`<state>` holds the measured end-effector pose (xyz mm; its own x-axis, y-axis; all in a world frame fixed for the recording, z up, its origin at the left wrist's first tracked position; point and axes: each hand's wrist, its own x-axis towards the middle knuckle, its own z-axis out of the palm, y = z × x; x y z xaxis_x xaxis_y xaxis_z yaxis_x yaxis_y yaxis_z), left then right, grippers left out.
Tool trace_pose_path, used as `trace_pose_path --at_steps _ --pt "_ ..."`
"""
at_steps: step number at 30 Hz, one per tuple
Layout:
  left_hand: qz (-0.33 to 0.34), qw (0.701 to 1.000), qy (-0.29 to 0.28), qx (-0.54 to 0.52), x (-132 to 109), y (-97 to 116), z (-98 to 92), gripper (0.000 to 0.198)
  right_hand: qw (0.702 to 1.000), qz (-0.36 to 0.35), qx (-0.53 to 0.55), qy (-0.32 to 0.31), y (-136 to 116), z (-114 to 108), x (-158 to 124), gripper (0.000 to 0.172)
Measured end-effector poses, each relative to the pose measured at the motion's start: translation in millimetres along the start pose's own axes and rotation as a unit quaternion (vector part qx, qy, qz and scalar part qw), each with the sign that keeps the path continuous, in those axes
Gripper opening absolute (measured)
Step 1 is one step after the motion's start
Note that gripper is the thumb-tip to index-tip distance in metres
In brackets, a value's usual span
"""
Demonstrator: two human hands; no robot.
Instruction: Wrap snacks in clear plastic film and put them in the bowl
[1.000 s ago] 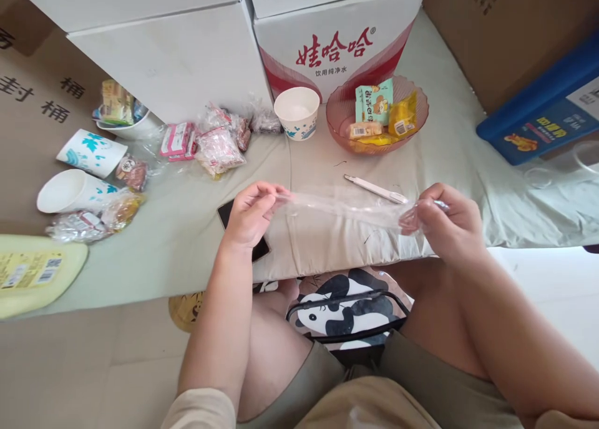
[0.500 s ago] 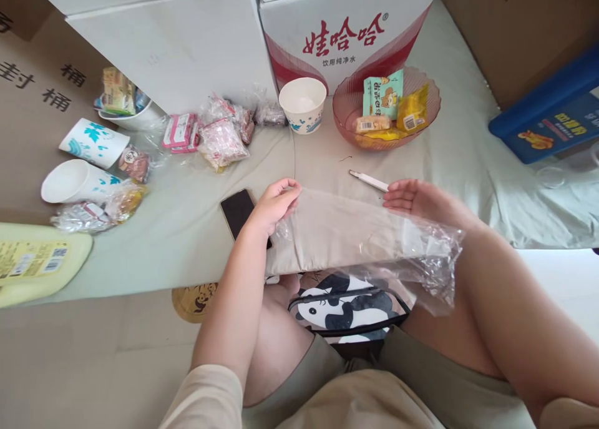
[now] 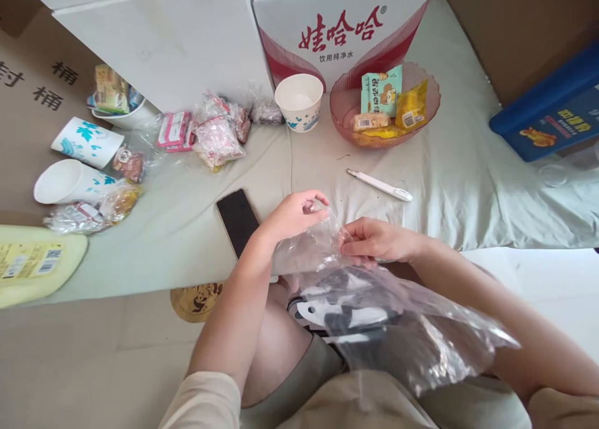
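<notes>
Hands moved closer together since half a second ago; the clear plastic bag (image 3: 402,329) now droops over the lap, its top at the green cloth's (image 3: 187,241) edge. Step in hand looks like working the bag's mouth. Left hand (image 3: 294,216) pinches the upper edge and right hand (image 3: 374,240) pinches the film just beside it. Thin film: any next move calls for light, opposed fingertip pulls.

A lived-in room at home, half given over to storage: a padded mat under a pale green sheet (image 3: 444,185) on the tiled floor (image 3: 93,354), a drinking-water carton (image 3: 337,35), brown cardboard boxes (image 3: 505,29), paper cups (image 3: 298,101), wrapped snacks (image 3: 215,142) and a phone (image 3: 236,220).
</notes>
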<state>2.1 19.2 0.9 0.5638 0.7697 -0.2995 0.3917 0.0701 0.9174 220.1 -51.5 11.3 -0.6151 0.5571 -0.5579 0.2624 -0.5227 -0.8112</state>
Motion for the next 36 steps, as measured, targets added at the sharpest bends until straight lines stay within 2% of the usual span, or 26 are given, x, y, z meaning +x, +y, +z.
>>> trace_pose_path --at_steps 3,6,8,10,11,14,16,19,22,24,26,28,30,32,34,36 --pt "0.002 0.987 -0.039 -0.156 -4 1 -16.0 0.045 0.997 -0.035 -0.060 -0.043 2 -3 -8 0.019" --pt "0.035 0.953 -0.031 -0.300 -2 -2 -25.1 0.061 0.991 -0.082 -0.073 -0.070 4 -6 -14 0.019" --pt "0.038 0.923 0.002 -0.382 2 -4 -20.8 0.063 0.991 -0.116 -0.066 -0.009 6 -7 -13 0.021" --pt "0.013 0.897 0.026 -0.442 6 -5 -9.5 0.063 0.979 -0.151 -0.060 0.123 8 -9 -9 0.023" --pt "-0.004 0.888 0.023 -0.459 8 -6 -2.6 0.066 0.962 -0.164 -0.064 0.207 9 -10 -7 0.022" --pt "-0.036 0.883 -0.027 -0.467 9 -7 16.1 0.083 0.878 -0.173 -0.127 0.428 13 -16 -1 0.019" --pt "-0.030 0.889 -0.060 -0.453 10 -9 23.4 0.092 0.817 -0.175 -0.206 0.509 16 -20 1 0.018" --pt "-0.018 0.898 -0.072 -0.434 12 -9 27.9 0.096 0.728 -0.181 -0.329 0.574 25 -22 6 0.023" --pt "-0.019 0.898 -0.078 -0.432 12 -3 32.5 0.096 0.634 -0.150 -0.431 0.625 33 -19 14 0.030" --pt "-0.018 0.903 -0.080 -0.421 10 2 38.2 0.095 0.593 -0.125 -0.475 0.638 35 -17 20 0.032" --pt "-0.031 0.917 -0.047 -0.394 7 6 44.0 0.086 0.577 -0.114 -0.500 0.635 33 -16 24 0.034" --pt "-0.061 0.927 0.016 -0.370 6 7 46.7 0.069 0.576 -0.113 -0.509 0.630 30 -16 25 0.034" --pt "-0.086 0.921 0.066 -0.375 7 6 44.4 0.051 0.575 -0.114 -0.505 0.633 28 -16 25 0.033" --pt "-0.087 0.909 0.069 -0.401 8 3 38.9 0.050 0.574 -0.115 -0.499 0.639 28 -15 24 0.033" --pt "-0.071 0.903 0.040 -0.423 8 2 34.2 0.062 0.577 -0.117 -0.497 0.637 29 -15 25 0.033" --pt "-0.064 0.905 0.032 -0.419 7 3 33.0 0.065 0.588 -0.122 -0.496 0.628 30 -14 26 0.033"
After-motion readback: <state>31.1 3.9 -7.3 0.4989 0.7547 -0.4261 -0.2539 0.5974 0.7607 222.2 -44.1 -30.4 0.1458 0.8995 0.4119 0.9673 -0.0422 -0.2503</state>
